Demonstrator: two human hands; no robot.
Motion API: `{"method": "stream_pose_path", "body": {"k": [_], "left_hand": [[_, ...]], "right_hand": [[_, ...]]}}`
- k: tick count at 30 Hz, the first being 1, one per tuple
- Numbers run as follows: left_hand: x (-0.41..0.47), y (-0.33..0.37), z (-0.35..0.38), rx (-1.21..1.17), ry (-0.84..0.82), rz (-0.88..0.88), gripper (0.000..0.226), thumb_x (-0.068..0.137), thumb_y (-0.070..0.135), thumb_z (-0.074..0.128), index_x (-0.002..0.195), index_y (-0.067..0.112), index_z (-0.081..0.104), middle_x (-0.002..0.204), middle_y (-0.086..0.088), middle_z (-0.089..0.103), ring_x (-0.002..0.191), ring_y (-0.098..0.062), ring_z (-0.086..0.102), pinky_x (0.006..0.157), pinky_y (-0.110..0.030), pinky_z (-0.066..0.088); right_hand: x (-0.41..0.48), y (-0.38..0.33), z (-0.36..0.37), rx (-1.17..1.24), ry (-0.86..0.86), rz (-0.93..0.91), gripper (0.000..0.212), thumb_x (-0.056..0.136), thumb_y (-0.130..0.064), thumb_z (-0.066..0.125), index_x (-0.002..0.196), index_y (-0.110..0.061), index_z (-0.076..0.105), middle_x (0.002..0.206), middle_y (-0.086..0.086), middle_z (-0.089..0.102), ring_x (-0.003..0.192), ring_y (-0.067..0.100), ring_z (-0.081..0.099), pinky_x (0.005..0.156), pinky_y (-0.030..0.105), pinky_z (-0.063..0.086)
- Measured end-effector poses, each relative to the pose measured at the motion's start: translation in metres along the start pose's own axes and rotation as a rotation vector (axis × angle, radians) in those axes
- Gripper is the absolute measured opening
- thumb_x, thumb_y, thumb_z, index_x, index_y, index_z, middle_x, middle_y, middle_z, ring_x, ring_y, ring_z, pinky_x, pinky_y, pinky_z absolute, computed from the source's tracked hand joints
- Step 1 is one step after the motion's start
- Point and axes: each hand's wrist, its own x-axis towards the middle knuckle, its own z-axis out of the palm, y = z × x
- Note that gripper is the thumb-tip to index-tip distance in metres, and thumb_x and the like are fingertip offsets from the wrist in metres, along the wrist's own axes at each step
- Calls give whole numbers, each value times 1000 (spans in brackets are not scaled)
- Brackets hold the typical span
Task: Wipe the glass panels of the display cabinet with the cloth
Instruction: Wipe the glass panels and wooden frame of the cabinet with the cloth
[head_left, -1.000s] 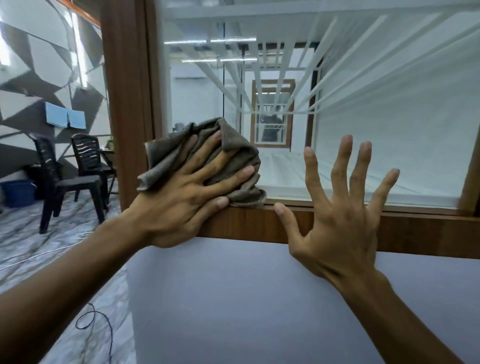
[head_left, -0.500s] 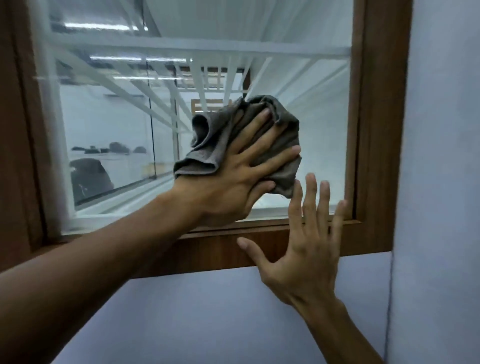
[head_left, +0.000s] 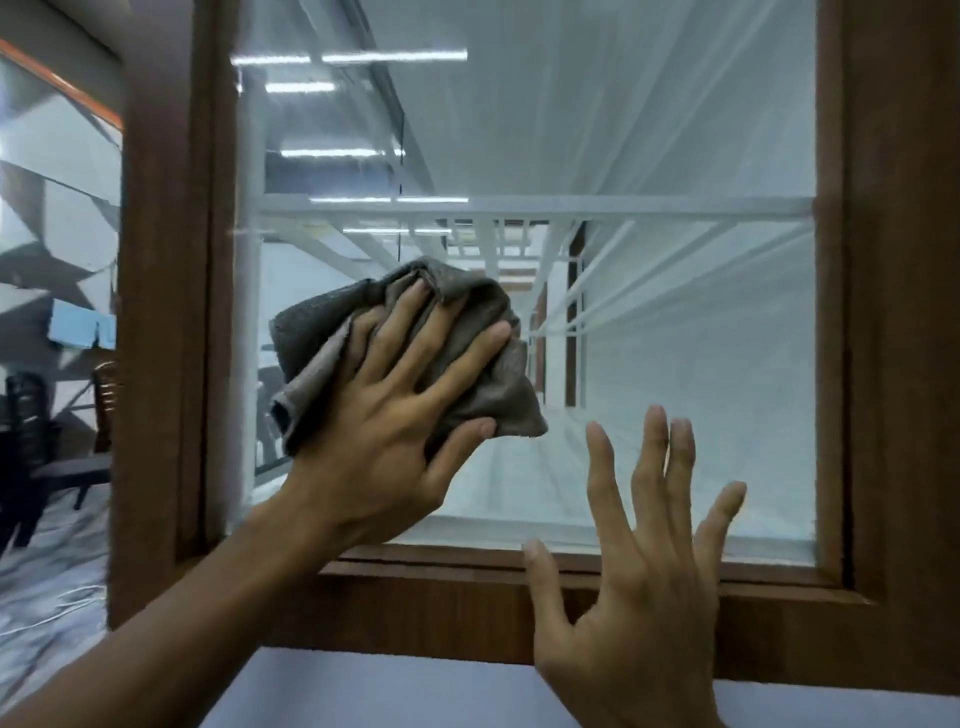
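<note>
A crumpled grey-brown cloth (head_left: 483, 332) lies flat against the glass panel (head_left: 675, 322) of the display cabinet, left of the panel's middle. My left hand (head_left: 395, 415) presses it onto the glass with straight, spread fingers. My right hand (head_left: 639, 582) is open with fingers spread, held over the brown wooden frame (head_left: 467, 597) at the panel's lower edge, below and to the right of the cloth; its fingertips reach up over the bottom of the glass. White shelves show behind the glass.
Wooden frame posts stand at the left (head_left: 166, 312) and right (head_left: 893, 312) of the panel. A pale wall face (head_left: 363, 691) runs below the frame. Dark chairs (head_left: 31, 441) stand on a marbled floor at far left.
My left hand has slid the cloth leftward and slightly down across the glass. The view has swung back left, showing both frame posts. My right hand stays spread by the lower frame.
</note>
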Motion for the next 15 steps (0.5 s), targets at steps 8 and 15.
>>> {"method": "stream_pose_path", "body": {"k": [8,15], "left_hand": [[-30,-18,-12,40,-19,-34,56,107,44,49,157,20,43,167,-17,30,158,-38,18,127,-52,14],[-68,-33,-26,64,87,-252,46,106,33,54,150,17,54,155,-19,47,142,-36,40,121,-47,32]], "right_hand": [[-3,-40,21,45,-71,18,88,74,-45,52,156,-14,42,170,24,7,160,36,0,116,80,-2],[-5,-78,38,65,-144,-177,87,75,-39,57,155,-9,42,170,14,21,159,40,8,120,75,2]]}}
